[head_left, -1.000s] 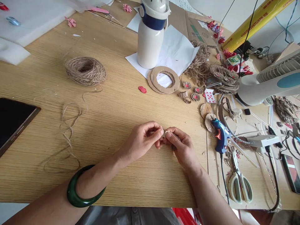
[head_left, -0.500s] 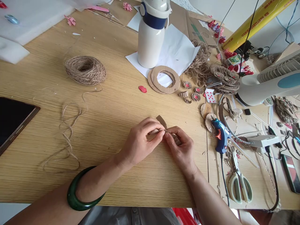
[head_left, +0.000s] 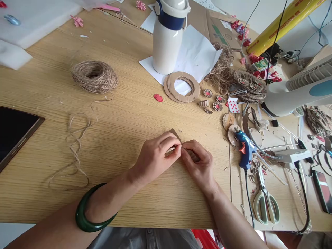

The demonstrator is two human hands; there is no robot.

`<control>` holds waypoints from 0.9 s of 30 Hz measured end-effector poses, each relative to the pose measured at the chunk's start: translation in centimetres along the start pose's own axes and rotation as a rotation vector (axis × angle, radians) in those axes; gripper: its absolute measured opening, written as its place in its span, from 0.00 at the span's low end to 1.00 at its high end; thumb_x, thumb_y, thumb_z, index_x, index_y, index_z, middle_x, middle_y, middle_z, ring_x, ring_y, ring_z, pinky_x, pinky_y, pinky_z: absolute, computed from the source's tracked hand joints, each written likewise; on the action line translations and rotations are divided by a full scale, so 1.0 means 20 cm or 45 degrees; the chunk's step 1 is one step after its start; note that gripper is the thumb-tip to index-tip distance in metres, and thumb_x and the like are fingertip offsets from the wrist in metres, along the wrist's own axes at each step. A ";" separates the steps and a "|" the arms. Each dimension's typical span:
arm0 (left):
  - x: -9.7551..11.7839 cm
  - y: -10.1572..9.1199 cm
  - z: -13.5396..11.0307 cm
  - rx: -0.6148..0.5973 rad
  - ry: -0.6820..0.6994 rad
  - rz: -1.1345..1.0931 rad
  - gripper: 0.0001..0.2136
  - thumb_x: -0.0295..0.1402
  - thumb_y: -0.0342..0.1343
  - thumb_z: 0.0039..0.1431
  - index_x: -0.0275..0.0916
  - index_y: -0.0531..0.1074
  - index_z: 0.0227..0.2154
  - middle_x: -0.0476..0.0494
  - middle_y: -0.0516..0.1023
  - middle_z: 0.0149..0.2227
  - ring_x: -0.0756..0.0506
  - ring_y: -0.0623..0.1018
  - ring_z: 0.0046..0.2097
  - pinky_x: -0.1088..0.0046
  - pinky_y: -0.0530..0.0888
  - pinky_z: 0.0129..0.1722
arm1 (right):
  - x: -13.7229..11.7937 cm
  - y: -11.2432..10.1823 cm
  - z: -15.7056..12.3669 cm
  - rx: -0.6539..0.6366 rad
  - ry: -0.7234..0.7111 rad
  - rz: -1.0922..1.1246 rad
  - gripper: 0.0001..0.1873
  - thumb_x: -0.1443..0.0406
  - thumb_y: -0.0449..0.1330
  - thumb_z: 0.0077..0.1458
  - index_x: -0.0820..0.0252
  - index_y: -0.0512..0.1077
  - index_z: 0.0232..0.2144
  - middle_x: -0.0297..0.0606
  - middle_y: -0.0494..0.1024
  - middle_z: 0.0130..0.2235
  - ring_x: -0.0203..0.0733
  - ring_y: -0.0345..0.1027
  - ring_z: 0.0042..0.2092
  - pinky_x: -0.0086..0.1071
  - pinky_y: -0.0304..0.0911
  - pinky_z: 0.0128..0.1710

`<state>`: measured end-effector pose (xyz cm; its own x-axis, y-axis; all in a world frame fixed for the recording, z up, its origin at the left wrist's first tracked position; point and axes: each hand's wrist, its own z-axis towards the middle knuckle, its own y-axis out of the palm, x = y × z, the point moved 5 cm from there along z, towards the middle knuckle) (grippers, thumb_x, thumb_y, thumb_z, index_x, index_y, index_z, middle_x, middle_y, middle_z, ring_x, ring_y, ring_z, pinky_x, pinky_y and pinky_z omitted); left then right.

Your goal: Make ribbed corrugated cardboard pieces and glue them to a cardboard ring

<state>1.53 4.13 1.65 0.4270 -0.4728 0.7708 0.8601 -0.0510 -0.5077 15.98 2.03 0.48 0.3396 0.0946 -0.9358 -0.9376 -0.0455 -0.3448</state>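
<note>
In the head view, both hands meet above the tabletop, pinching a small brown cardboard strip [head_left: 175,133] between their fingertips. My left hand [head_left: 155,154] is closed on it from the left, thumb against forefinger. From the other side my right hand [head_left: 199,165] grips it, also with thumb and forefinger. One end of the strip pokes up behind the left fingers; the rest is mostly hidden by the hands. Farther back lie small red discs [head_left: 158,98] and several rolled corrugated cardboard pieces [head_left: 217,106] with red centres.
A twine ball [head_left: 94,77] trails loose twine at left, near a dark tablet [head_left: 17,135]. A white bottle [head_left: 167,48] stands behind cardboard rings [head_left: 172,95]. To the right are a blue glue gun [head_left: 246,148], scissors [head_left: 266,204], cords and a white fan [head_left: 287,93].
Both hands have shifted slightly left, their fingertips still together. The strip's raised end has tilted leftward, and less of it shows above the fingers.
</note>
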 end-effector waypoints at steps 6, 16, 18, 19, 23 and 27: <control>-0.03 -0.01 0.01 -0.028 -0.284 -0.384 0.06 0.27 0.56 0.61 0.37 0.73 0.28 0.48 0.77 0.29 0.51 0.75 0.32 0.78 0.72 0.33 | 0.06 0.02 0.00 -0.075 0.349 0.416 0.06 0.61 0.64 0.58 0.55 0.77 0.31 0.31 0.77 0.27 0.37 0.72 0.32 0.32 0.69 0.37; -0.11 0.06 -0.03 -0.117 -0.763 -0.825 0.10 0.37 0.58 0.62 0.36 0.75 0.30 0.48 0.80 0.28 0.50 0.79 0.31 0.77 0.74 0.33 | 0.09 0.02 0.00 -0.101 0.467 0.674 0.06 0.60 0.64 0.58 0.56 0.76 0.33 0.31 0.79 0.28 0.35 0.74 0.29 0.32 0.70 0.36; -0.12 0.05 -0.02 -0.114 -0.745 -0.744 0.11 0.39 0.58 0.61 0.36 0.75 0.30 0.49 0.79 0.28 0.51 0.77 0.30 0.78 0.72 0.31 | 0.09 0.02 0.00 -0.078 0.437 0.633 0.06 0.60 0.65 0.58 0.56 0.75 0.33 0.31 0.78 0.28 0.35 0.74 0.29 0.32 0.69 0.38; -0.11 0.05 -0.02 -0.114 -0.718 -0.690 0.10 0.39 0.59 0.61 0.36 0.75 0.31 0.50 0.78 0.27 0.52 0.75 0.29 0.78 0.70 0.30 | 0.08 0.02 0.00 -0.074 0.416 0.601 0.06 0.60 0.65 0.58 0.56 0.75 0.33 0.31 0.78 0.28 0.36 0.75 0.31 0.32 0.69 0.39; -0.09 0.04 -0.01 -0.157 -0.580 -0.582 0.07 0.36 0.61 0.60 0.37 0.75 0.31 0.53 0.76 0.26 0.53 0.71 0.27 0.79 0.67 0.28 | 0.07 0.02 -0.01 -0.085 0.382 0.501 0.07 0.59 0.64 0.59 0.57 0.75 0.33 0.33 0.78 0.29 0.35 0.72 0.32 0.32 0.68 0.39; -0.09 0.04 -0.01 -0.191 -0.590 -0.625 0.08 0.35 0.59 0.62 0.37 0.75 0.29 0.52 0.76 0.24 0.53 0.71 0.27 0.78 0.67 0.29 | 0.08 0.02 0.00 -0.088 0.360 0.452 0.11 0.58 0.61 0.61 0.58 0.74 0.31 0.32 0.75 0.26 0.32 0.63 0.26 0.28 0.60 0.28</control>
<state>1.44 4.83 -0.28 0.1017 0.0590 0.9931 0.9507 -0.2997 -0.0796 16.24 2.17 -1.21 0.0146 -0.2138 -0.9768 -0.9956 -0.0931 0.0054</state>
